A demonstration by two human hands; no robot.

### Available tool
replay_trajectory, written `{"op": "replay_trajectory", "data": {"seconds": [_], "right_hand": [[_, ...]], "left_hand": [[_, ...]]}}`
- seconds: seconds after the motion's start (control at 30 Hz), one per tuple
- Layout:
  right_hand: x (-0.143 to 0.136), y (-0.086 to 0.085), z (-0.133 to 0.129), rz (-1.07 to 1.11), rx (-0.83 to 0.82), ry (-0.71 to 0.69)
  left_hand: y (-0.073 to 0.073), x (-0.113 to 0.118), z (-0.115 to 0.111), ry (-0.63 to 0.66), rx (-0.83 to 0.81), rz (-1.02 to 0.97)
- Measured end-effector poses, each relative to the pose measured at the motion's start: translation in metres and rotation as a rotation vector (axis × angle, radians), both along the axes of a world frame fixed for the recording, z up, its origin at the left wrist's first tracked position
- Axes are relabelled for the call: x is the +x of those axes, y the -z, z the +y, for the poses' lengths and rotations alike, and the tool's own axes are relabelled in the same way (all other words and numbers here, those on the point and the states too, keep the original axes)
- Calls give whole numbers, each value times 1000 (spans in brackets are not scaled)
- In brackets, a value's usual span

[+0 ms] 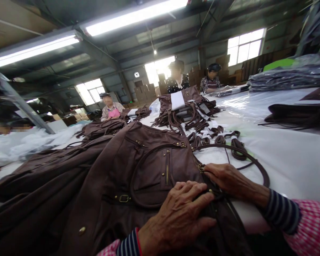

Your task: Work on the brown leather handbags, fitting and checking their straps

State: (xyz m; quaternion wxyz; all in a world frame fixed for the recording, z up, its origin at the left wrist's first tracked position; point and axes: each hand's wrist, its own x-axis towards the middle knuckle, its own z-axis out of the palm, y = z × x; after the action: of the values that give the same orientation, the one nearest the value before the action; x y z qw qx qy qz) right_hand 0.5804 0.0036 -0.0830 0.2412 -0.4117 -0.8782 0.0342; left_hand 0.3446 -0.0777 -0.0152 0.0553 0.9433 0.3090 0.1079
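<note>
A dark brown handbag lies in front of me with its brass-coloured front zip and looped handles showing. My left hand rests flat on the bag near its right edge, fingers stretched out. At that edge, the fingertips of my right hand pinch a brass-coloured piece that looks like a zip pull. One handle arcs out over the white surface, behind my right hand. My right fingers partly hide the metal piece, and my left hand covers part of the bag's front.
More brown bags are piled at the left, and others are stacked ahead. Several bundled straps lie on the white table covering. Plastic-wrapped goods sit at the right. Co-workers are across the table.
</note>
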Motion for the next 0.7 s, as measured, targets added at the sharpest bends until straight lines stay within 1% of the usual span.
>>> {"op": "replay_trajectory", "data": {"seconds": [0.07,0.2,0.27,0.4,0.5,0.6,0.7], "right_hand": [[-2,-2,2,-35,41,1],[-8,-14,5,-75,220,28],[-10,-19,5,-86,273,49],[-6,-17,4,-139,184,51],[-3,-14,8,-141,175,50],[-4,-13,18,-99,173,79],[-10,-14,33,-90,171,143]], "left_hand": [[0,0,0,-21,10,26],[-1,-3,-1,-16,37,55],[0,-3,-2,-12,53,53],[1,-3,-2,4,48,47],[1,-2,-1,-5,23,39],[2,-2,-1,-12,-8,30],[3,-3,-1,-10,-13,31]]}}
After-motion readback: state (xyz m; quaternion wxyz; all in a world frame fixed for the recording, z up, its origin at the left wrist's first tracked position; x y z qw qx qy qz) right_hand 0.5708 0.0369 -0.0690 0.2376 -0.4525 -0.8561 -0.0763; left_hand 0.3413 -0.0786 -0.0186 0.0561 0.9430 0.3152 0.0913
